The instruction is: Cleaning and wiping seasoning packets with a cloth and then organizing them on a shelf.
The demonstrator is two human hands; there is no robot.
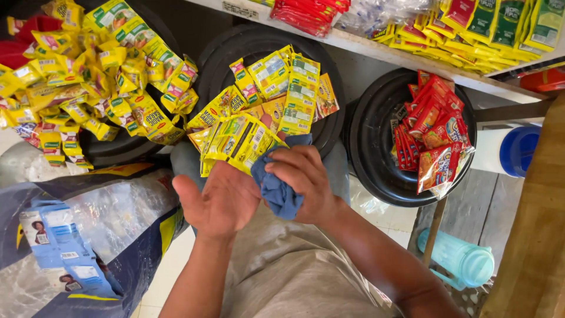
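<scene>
My right hand (303,179) is clenched around a blue cloth (276,188), pressing it against my left hand (220,200), which lies flat, palm up, fingers spread and holding nothing. The cloth sits between both hands, just below the yellow sachets (238,141) spilling from the middle black basin (329,126). I judge a loose swipe could snag those sachets and drag them off the rim onto my lap.

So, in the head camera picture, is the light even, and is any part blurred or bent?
Head view: soft daylight, no hard shadows; glare on the clear plastic bag at lower left; the right hand, gripping the blue cloth, and the left hand are sharp; the shelf edge slants and bows from wide-angle distortion.
</scene>
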